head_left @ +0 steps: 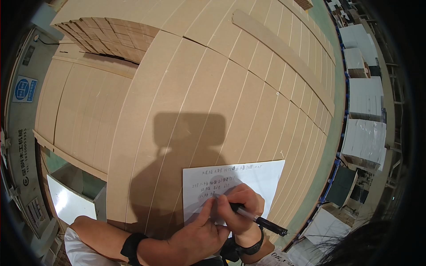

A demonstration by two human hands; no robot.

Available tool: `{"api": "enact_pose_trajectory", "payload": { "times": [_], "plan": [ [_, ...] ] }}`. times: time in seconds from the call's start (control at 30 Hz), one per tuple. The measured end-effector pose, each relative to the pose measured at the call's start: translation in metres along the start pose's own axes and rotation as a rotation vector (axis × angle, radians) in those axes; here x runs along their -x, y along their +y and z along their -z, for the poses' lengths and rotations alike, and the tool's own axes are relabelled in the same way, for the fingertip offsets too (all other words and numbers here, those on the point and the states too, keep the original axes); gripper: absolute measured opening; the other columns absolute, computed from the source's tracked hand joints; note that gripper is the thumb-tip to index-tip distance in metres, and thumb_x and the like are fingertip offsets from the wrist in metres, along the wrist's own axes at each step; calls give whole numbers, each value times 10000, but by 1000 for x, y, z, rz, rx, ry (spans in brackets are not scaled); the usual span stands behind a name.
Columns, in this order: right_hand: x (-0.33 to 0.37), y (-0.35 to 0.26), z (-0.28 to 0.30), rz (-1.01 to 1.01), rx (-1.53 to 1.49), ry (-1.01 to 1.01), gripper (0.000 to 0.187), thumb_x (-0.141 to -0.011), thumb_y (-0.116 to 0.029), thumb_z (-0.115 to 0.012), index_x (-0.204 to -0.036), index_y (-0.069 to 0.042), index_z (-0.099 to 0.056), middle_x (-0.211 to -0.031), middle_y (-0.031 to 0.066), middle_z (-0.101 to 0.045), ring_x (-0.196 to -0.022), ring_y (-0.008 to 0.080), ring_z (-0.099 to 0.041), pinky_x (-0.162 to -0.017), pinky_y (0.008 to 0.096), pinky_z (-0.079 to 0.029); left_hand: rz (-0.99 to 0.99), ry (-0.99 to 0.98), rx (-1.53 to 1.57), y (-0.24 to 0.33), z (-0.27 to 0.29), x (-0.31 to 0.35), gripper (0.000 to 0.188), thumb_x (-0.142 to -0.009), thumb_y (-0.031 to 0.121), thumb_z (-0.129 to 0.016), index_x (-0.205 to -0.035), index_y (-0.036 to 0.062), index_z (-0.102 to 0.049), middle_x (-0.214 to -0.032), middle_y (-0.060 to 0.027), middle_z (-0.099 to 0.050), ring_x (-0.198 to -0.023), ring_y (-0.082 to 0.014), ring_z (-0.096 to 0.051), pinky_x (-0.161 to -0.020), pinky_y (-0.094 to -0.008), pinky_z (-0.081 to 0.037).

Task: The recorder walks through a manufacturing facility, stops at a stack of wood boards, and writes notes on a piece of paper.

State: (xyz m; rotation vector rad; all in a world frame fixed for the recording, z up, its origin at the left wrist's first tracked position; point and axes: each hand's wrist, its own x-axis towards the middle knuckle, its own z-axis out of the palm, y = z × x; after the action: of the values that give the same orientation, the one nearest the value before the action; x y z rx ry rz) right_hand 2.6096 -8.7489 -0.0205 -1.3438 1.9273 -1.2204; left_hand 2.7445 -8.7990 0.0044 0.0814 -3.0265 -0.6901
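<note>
A white sheet of paper with several handwritten lines lies on a stack of brown boards. Over its lower part, my right hand grips a pen with a black grip, clear barrel and black end, its writing tip down at the last line. My left hand rests on the sheet's lower edge, index finger stretched toward the pen tip and thumb apart; its other fingers are partly hidden. It holds nothing that I can see. Both wrists wear black bands.
A loose long board strip lies across the far boards. Upper left rises a taller board stack, with a lower stack below it. A grey machine panel stands at the left. Wrapped white stacks line the right side.
</note>
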Motion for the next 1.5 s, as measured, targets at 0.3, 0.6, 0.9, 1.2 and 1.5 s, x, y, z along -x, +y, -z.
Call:
{"api": "enact_pose_trajectory", "payload": {
  "times": [0.3, 0.6, 0.9, 1.2, 1.5],
  "plan": [
    [1, 1, -1, 5, 5, 13, 207, -668, 27, -680, -674, -44, -486, -511, 49, -499, -423, 143, -466, -391, 249, -326, 50, -24, 47, 6, -10, 5, 233, -735, 147, -501, -889, -21, -553, -600, -106, -560, -640, -225, -591, -980, -458, -367],
    [3, 1, 1, 21, 9, -19, 209, -667, 27, -676, -680, -40, -479, -504, 46, -486, -418, 141, -454, -385, 263, -314, -2, -9, 33, -4, 6, -1, 247, -731, 142, -497, -896, -35, -547, -594, -115, -555, -640, -241, -593, -985, -464, -361],
    [6, 3, 4, -42, -71, 86, 201, -691, 31, -671, -696, -35, -481, -519, 55, -502, -433, 132, -466, -396, 248, -327, 35, -11, 117, 2, -7, 0, 194, -712, 109, -511, -852, -24, -528, -552, -81, -523, -543, -189, -566, -1001, -467, -350],
    [4, 6, 4, -12, -40, 31, 190, -698, 16, -675, -699, -33, -491, -528, 63, -522, -431, 138, -478, -399, 248, -347, -41, -35, 56, -7, 6, -9, 248, -703, 94, -511, -896, -62, -526, -565, -95, -534, -520, -194, -565, -1008, -446, -352],
    [5, 3, 3, -69, -20, 22, 209, -684, -6, -700, -692, -61, -498, -559, 58, -522, -440, 172, -506, -395, 278, -375, -51, -22, 3, -8, 6, -6, 222, -703, 92, -507, -867, -53, -540, -568, -107, -548, -555, -206, -586, -1002, -435, -359]
  ]
}}
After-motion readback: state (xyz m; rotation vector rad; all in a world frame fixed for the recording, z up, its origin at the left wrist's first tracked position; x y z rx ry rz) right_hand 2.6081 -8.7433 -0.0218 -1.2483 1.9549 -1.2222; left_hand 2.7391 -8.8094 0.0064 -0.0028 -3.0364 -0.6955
